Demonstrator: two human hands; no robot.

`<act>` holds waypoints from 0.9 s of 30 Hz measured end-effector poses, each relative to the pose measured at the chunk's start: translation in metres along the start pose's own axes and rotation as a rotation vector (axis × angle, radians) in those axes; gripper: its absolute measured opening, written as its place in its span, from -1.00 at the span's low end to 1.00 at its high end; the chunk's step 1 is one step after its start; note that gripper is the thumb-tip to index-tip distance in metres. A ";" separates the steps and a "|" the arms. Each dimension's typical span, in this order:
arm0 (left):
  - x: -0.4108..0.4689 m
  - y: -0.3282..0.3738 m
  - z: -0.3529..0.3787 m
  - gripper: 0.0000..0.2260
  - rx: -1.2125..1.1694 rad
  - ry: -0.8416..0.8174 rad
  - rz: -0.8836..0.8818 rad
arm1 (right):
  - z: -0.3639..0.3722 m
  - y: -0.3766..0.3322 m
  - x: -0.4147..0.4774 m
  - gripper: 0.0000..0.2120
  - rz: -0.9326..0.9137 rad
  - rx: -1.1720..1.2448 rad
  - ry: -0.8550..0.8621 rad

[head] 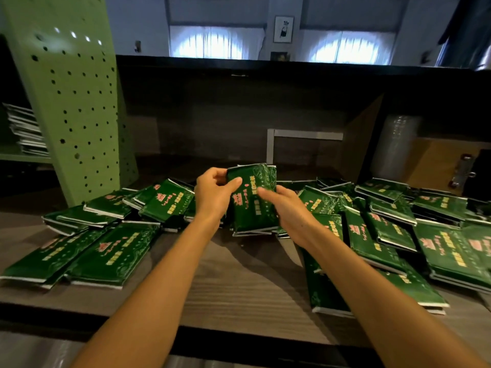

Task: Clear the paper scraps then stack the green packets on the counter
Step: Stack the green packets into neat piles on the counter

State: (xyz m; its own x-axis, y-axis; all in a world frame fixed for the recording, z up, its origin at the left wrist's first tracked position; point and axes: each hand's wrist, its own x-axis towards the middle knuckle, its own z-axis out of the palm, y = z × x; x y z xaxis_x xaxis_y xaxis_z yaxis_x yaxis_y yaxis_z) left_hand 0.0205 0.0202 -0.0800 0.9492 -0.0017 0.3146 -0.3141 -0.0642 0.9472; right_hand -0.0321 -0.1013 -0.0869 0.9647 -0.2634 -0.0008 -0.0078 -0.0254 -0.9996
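**Both hands clasp a bundle of green packets (252,208) on the counter (239,277)**

The packets are flat, glossy rectangles with white edges and pink and yellow print. The bundle stands tilted on the wood-grain counter. The left hand (212,200) grips its left edge, thumb pressed across the face and fingers curled behind. The right hand (288,211) grips the right edge, thumb on the front. Loose green packets (111,251) lie heaped on both sides. A pale green perforated panel (71,102) rises at far left.
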 end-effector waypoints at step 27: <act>0.001 -0.015 -0.029 -0.51 0.694 0.199 -0.022 | -0.024 0.008 -0.005 -0.74 -0.108 -0.045 0.202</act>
State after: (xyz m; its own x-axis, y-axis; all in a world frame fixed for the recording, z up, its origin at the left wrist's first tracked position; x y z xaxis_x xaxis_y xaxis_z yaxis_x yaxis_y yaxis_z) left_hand 0.0258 0.0498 -0.0920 0.9128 0.1845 0.3643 -0.1481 -0.6816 0.7166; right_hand -0.0428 -0.1234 -0.0942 0.8882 -0.4445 0.1160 0.0768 -0.1054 -0.9915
